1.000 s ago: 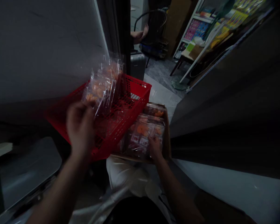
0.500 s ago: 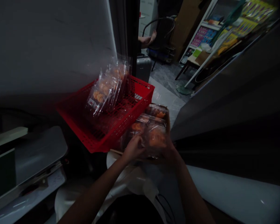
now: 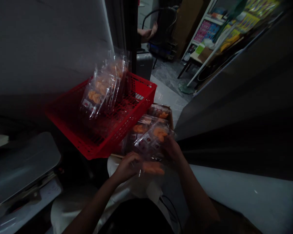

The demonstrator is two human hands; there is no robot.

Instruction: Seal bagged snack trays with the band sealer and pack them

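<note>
My left hand (image 3: 127, 167) is closed on the edge of a clear plastic packet with an orange item in it (image 3: 152, 168), held low in front of my lap. My right hand (image 3: 171, 148) grips another clear packet (image 3: 147, 140), tilted, with an orange piece and a printed label inside. Both are near a cardboard box (image 3: 171, 118) filled with similar packets (image 3: 162, 113). Left of the box stands a red plastic crate (image 3: 102, 152). Several clear packets with orange pieces (image 3: 100, 87) lean in a row inside it. What the orange pieces are, I cannot tell.
A pale wall (image 3: 46, 42) rises behind the crate, and a dark panel (image 3: 234, 107) stands at the right. Beyond the doorway are a chair (image 3: 161, 27), a person's bare foot (image 3: 153, 30) and shelves with boxes (image 3: 205, 32). A grey-topped surface (image 3: 31, 159) is at the left.
The two packets have come apart: the left hand has drawn one down toward my lap, while the right hand tilts the other above the box. The view has shifted slightly.
</note>
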